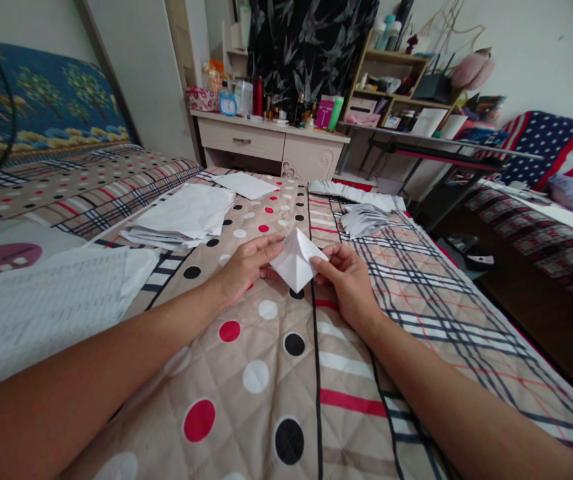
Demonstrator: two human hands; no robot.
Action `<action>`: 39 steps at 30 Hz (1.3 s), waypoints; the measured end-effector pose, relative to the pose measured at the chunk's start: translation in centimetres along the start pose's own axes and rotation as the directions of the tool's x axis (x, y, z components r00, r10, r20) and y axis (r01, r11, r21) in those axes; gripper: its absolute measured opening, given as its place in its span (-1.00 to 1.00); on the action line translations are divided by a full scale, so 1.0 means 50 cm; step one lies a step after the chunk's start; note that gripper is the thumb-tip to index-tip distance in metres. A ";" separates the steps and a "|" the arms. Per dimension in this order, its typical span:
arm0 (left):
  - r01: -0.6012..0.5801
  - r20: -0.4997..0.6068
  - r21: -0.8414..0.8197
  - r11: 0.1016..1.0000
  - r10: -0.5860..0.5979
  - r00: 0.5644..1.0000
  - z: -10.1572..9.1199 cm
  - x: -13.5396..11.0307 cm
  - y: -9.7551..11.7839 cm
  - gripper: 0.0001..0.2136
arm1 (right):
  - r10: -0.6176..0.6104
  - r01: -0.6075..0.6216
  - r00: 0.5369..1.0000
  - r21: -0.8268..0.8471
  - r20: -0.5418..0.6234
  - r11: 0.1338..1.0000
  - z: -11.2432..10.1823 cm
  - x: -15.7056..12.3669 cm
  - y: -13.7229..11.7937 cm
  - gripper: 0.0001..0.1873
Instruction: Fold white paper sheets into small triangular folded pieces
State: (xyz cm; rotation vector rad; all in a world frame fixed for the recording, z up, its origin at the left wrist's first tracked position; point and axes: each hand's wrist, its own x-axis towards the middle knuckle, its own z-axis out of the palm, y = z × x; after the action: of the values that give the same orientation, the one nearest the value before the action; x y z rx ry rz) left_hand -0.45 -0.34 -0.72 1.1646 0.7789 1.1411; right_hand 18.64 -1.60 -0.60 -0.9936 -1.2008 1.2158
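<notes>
A small folded white paper piece (297,260) is held just above the quilted bedspread (266,387), near the middle of the bed. My left hand (246,265) pinches its left edge with fingers closed on the fold. My right hand (349,279) grips its right corner between thumb and fingers. Both forearms reach in from the bottom of the view.
A stack of loose white sheets (181,217) lies to the left, a single sheet (246,185) farther back. A pile of folded paper pieces (363,219) sits right of centre. Printed paper (46,300) lies at the near left. A dresser (271,143) and cluttered desk (416,137) stand behind.
</notes>
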 end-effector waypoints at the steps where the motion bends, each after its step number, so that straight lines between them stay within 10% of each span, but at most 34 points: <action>1: -0.026 0.012 0.093 0.995 0.025 1.000 0.002 -0.001 -0.003 -0.58 | -0.001 0.001 1.000 -0.013 0.001 1.000 0.001 -0.001 0.000 -0.63; 10: -0.209 0.112 0.653 0.728 0.181 0.977 0.017 -0.009 -0.017 -0.79 | 0.006 0.019 0.989 -0.162 0.151 0.987 0.008 -0.003 0.009 -0.63; 15: -0.369 0.127 0.847 0.382 0.529 0.839 0.030 -0.023 -0.003 -0.72 | -0.013 0.047 0.983 -0.182 0.185 0.982 0.009 -0.006 0.007 -0.61; 19: -0.421 0.236 0.885 0.201 0.586 0.776 0.034 -0.029 0.004 -0.91 | -0.012 0.058 0.983 -0.251 0.181 0.966 0.010 -0.008 0.004 -0.51; 30: -0.390 0.095 0.854 0.346 0.632 0.769 0.030 -0.025 0.003 -0.92 | 0.027 0.027 0.987 -0.322 0.160 0.946 0.009 -0.006 0.011 -0.49; 39: -0.505 0.247 0.825 0.254 0.641 0.726 0.027 -0.026 -0.002 -0.95 | 0.027 0.034 0.982 -0.311 0.189 0.950 0.008 -0.007 0.011 -0.57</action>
State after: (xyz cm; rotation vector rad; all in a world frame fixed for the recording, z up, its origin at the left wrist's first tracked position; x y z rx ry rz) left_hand 0.47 -1.96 -0.56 2.4313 1.1357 1.4901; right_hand 18.17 -1.89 -1.12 -1.1226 -1.5832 1.1591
